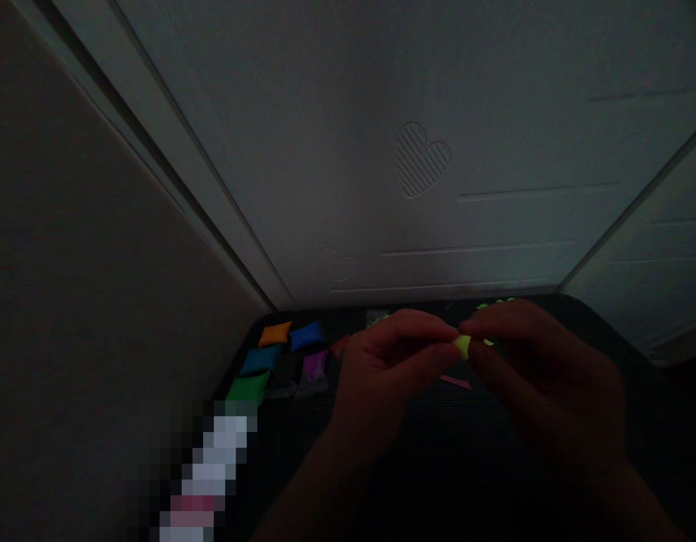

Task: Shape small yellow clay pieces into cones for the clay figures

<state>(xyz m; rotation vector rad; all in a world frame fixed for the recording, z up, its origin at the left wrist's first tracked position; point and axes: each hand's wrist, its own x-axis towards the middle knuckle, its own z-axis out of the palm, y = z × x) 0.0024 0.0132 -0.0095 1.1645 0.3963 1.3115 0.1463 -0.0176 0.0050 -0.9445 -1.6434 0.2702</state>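
Observation:
Between the fingertips of both hands is a small lump of yellow modelling clay (463,347). My left hand (384,373) pinches it from the left, thumb and forefinger together. From the other side, my right hand (556,376) is closed on the same lump. A thin pink strip (457,382) lies on the dark table below and between the hands. Some light yellow-green bits (497,303) show behind my right hand, which partly hides them. Something orange-red (340,346) peeks out beside my left hand.
Soft packets lie at the table's left: orange (275,333), blue (306,336), teal (260,360), green (248,388) and purple (314,369). A blurred-out pale object (217,459) is at the left edge. Behind the dark table (438,467) rises a white panel (348,165) with embossed hearts.

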